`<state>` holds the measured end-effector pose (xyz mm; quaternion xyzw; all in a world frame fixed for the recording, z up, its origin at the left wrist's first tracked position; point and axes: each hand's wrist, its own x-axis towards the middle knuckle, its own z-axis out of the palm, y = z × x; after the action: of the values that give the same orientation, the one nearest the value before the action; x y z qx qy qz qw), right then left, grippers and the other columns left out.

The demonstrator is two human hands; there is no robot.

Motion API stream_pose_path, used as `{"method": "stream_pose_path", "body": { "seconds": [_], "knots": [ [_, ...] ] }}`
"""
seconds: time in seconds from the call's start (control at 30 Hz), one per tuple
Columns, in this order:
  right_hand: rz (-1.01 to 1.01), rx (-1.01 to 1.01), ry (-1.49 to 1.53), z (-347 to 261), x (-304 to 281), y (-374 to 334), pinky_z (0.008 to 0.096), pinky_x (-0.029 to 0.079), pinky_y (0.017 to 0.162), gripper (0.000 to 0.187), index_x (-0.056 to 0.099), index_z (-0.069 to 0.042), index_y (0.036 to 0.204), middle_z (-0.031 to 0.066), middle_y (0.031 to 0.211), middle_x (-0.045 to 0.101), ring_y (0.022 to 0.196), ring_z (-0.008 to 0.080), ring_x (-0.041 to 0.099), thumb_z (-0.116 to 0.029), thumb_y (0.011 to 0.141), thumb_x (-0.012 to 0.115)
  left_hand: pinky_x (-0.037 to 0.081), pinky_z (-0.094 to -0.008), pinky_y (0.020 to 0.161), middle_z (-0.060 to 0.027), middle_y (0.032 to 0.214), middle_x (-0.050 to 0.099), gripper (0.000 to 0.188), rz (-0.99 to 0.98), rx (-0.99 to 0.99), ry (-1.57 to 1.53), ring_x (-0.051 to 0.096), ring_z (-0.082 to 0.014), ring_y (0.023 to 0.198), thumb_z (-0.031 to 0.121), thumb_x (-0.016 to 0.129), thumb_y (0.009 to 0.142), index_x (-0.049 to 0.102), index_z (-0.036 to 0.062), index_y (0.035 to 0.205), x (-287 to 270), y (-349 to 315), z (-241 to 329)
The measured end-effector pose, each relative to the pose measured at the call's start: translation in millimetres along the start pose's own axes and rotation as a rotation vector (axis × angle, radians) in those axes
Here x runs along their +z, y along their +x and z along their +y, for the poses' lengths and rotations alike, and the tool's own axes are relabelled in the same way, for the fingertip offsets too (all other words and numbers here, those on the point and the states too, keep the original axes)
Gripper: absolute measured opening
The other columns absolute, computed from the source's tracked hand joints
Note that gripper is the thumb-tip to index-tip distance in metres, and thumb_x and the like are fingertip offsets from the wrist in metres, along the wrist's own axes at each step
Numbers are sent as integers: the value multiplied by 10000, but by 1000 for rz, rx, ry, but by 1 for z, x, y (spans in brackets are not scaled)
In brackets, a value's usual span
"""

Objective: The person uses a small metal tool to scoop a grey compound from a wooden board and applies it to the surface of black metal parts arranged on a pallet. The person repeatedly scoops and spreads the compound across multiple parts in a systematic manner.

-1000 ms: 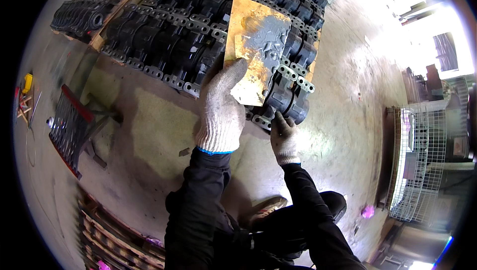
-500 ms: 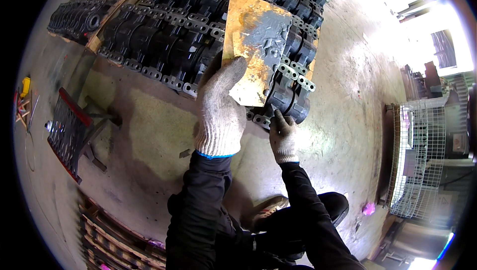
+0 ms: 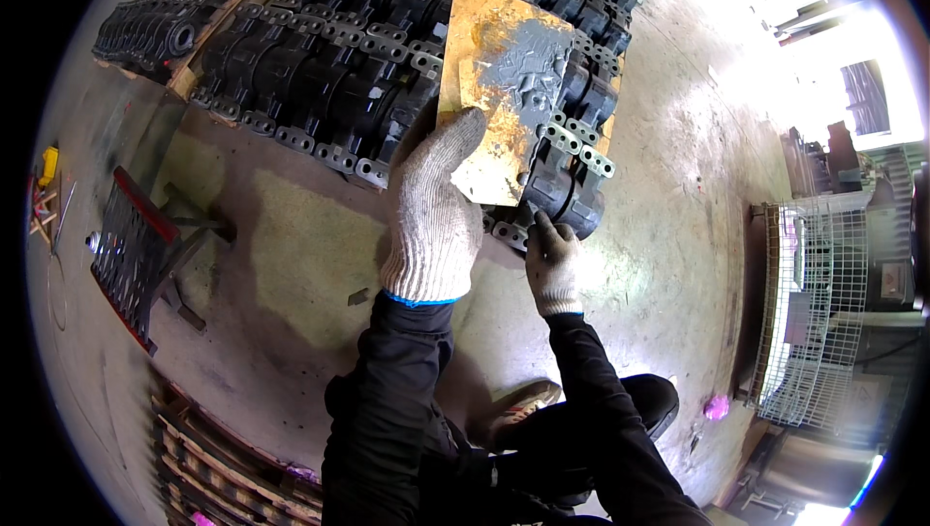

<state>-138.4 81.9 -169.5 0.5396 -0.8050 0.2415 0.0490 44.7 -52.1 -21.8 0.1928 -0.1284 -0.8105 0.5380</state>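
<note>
- One view only, the head camera looking down, and in it we see both gloved hands at the near end of a row of black cast metal parts (image 3: 320, 71) laid on the concrete floor (image 3: 291, 264)
- Our left hand (image 3: 434, 216), in a white knit glove, lies flat with fingers stretched up against the lower left part of a rusty metal plate (image 3: 504, 71); its grip is not closed around anything, the palm and fingers simply press on the plate's face
- The plate rests tilted on top of the black parts, orange with rust along its edges and grey in the middle
- Our right hand (image 3: 552, 260), in a darker soiled glove, touches the lowest black part (image 3: 567, 201) just under the plate's bottom corner; its fingers curl onto the part's flange, though we cannot tell whether this grip is truly clamped
- Both sleeves are dark, and a shoe (image 3: 518, 410) shows below between the arms
- To the left a red-framed metal rack (image 3: 131, 255) lies on the floor, well apart from the hands
- A wooden pallet (image 3: 223, 468) sits at lower left, and a white wire cage (image 3: 809, 313) stands far right
</note>
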Motion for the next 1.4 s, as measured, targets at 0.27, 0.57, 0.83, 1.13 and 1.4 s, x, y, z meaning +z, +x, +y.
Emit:
{"method": "stream_pose_path", "body": {
  "seconds": [0.27, 0.57, 0.83, 1.13, 1.4],
  "knots": [
    [7, -20, 17, 2, 0, -2, 467, 524, 653, 256, 748, -208, 1161, 98, 808, 649, 761, 338, 666, -209, 915, 675, 554, -320, 907, -99, 1136, 681, 323, 1, 49, 40, 687, -183, 1008, 159, 673, 974, 643, -18, 1242, -5, 2, -6],
    [1, -29, 14, 3, 1, -4, 471, 529, 654, 263, 742, -219, 1166, 106, 795, 642, 756, 345, 666, -195, 913, 675, 551, -317, 910, -100, 1147, 681, 289, -37, 130, 187, 681, -175, 1020, 155, 654, 990, 658, -13, 1225, -12, 4, -10],
    [-51, 2, -18, -1, -4, 4, 476, 528, 653, 238, 746, -215, 1137, 116, 804, 644, 764, 355, 668, -203, 913, 666, 565, -334, 893, -103, 1142, 684, 343, -21, -34, -14, 700, -208, 1014, 146, 660, 974, 626, -5, 1280, 0, -2, 0],
    [-62, 0, -13, -2, -5, 7, 477, 526, 683, 216, 747, -209, 1124, 123, 812, 651, 779, 364, 668, -219, 929, 654, 530, -400, 982, -129, 1189, 691, 390, -14, 12, -47, 679, -256, 1095, 154, 692, 941, 637, -25, 1282, -3, 3, -6],
    [-88, 19, -7, -6, -10, 11, 485, 531, 683, 224, 746, -230, 1139, 125, 817, 654, 779, 365, 670, -230, 943, 638, 571, -338, 878, -104, 1139, 684, 365, 4, 6, -60, 701, -208, 1001, 116, 672, 961, 615, -7, 1301, 2, 0, -3]
  ]
}}
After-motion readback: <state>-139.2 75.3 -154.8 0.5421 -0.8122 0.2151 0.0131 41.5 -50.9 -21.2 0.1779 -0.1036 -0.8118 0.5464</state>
